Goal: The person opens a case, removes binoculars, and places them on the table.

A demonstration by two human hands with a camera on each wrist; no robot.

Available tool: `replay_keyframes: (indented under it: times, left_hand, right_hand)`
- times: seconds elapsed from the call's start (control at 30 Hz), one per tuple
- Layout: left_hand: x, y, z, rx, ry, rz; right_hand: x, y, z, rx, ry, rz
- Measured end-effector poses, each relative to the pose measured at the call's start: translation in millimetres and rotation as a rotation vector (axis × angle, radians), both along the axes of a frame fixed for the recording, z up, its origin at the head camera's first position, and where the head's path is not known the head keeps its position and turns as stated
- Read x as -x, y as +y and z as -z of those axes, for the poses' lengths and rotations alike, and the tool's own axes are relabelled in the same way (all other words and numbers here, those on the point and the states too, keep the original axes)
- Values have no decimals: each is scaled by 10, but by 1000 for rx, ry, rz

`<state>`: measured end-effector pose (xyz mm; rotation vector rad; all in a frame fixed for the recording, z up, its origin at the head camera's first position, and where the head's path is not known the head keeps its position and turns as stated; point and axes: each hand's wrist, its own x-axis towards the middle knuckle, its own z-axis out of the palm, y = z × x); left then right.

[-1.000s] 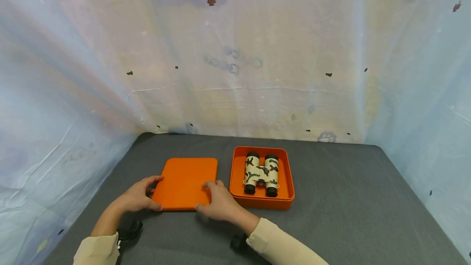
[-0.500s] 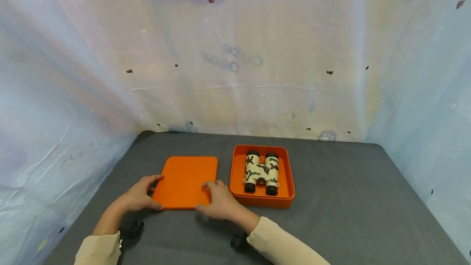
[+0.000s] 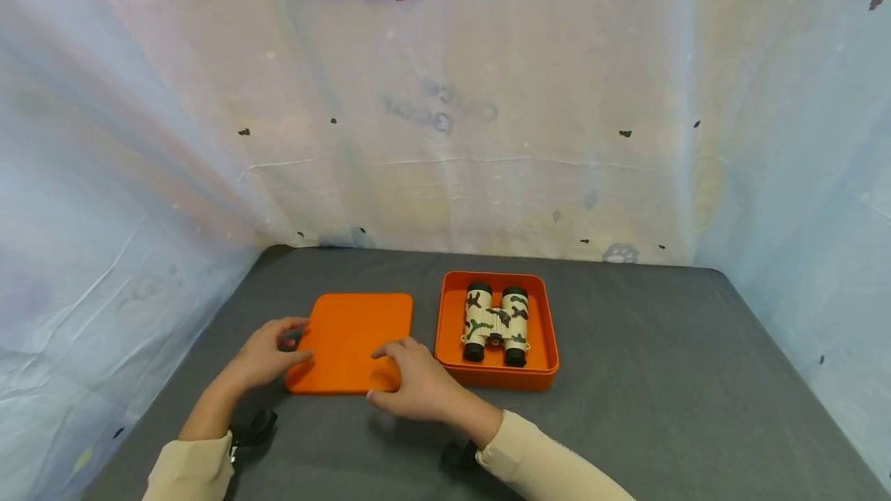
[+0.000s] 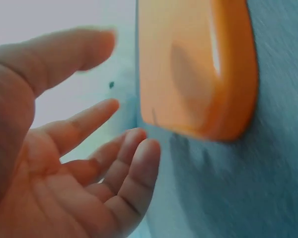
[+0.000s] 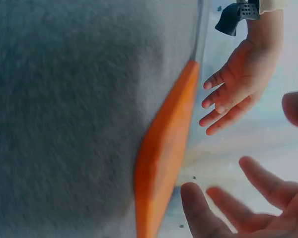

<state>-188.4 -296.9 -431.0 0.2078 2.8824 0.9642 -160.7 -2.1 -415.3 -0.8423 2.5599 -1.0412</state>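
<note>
A flat orange lid (image 3: 353, 339) lies on the grey table (image 3: 661, 377), just left of an open orange box (image 3: 496, 382). Camouflage binoculars (image 3: 496, 322) lie inside the box. My left hand (image 3: 267, 352) hovers at the lid's left edge, fingers spread and relaxed. My right hand (image 3: 411, 381) is at the lid's near right corner. In the left wrist view the left hand (image 4: 89, 163) is open, a small gap from the lid (image 4: 198, 74). The right wrist view shows the lid's edge (image 5: 164, 153), the right hand's (image 5: 268, 188) straight fingers apart from it, and the left hand (image 5: 236, 87) beyond.
Pale printed sheets (image 3: 445, 99) wall in the table at the back and on both sides. Bare grey table surface stretches to the right of the box and in front of my arms. Black wrist-camera straps (image 3: 254, 430) sit at both cuffs.
Both hands have let go of the lid's near corners and opened. The left hand has shifted a little farther along the left edge. The lid and box stay where they were.
</note>
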Motion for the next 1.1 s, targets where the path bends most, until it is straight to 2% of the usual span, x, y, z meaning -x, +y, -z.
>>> replay_keyframes:
  times: [0.2, 0.33, 0.47, 0.63, 0.77, 1.1]
  left_hand:
    - [3, 137, -103, -23, 83, -32]
    - [16, 253, -165, -27, 100, -24]
    - [27, 383, -204, -51, 88, -2]
    - [54, 554, -197, -106, 67, 28]
    - [89, 696, -174, -142, 63, 46]
    - [116, 1035, -164, -272, 143, 91]
  right_hand:
    - [-19, 71, -110, 42, 3, -69]
    - [-33, 149, -186, 69, 38, -93]
    - [-42, 266, -260, 59, 101, -80]
    - [-25, 453, -322, 69, 208, -67]
    - [-9, 607, -356, 83, 236, -54]
    - [58, 950, -444, 76, 357, -12]
